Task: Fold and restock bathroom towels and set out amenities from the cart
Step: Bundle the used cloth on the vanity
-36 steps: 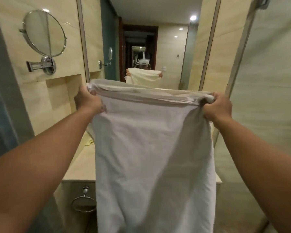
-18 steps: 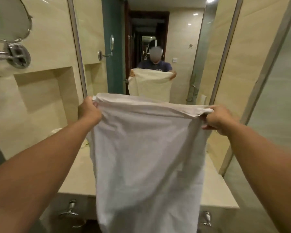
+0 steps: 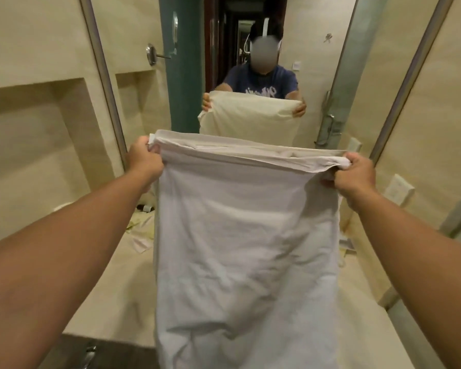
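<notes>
The white towel [image 3: 245, 249] hung lengthwise over the desk [image 3: 109, 288], its top edge stretched level between left hand [image 3: 144, 161] and right hand [image 3: 357, 174], each gripping a corner.

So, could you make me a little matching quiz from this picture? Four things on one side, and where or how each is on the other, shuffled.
Things:
1 towel
2 left hand
3 right hand
4 countertop

Places or states:
a beige, below the hanging cloth
b grips the top right corner
c white, hanging down from two fists
d grips the top left corner

Pairs: 1-c, 2-d, 3-b, 4-a
</notes>
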